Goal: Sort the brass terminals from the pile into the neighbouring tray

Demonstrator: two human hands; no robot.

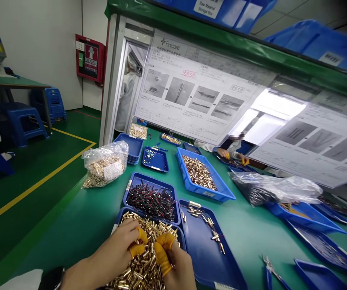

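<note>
Hands first, right under the lens: left hand and right hand sit close together at six o'clock, their orange-capped fingertips nearly meeting over a heap of brass pieces. Both sets of fingers curl into a pinch, but I cannot tell whether either has closed on a piece. The brass pieces look small, rigid and smooth. Each is probably light, slick and quick to roll, so a thumb-and-forefinger nip across one barrel seems the sound hold, and the rubber caps should help.

The pieces fill a shallow blue tray at the near edge of the green bench. Just beyond it at twelve o'clock, a second tray holds a tangle of red and black wires, thin and floppy by the look. At two o'clock a longer tray carries only a scatter of pieces.

Farther out at one o'clock, a deeper bin is loaded with coppery parts. At eleven o'clock a clear bag bulges with more brass. Cutters lie at three o'clock.
</note>
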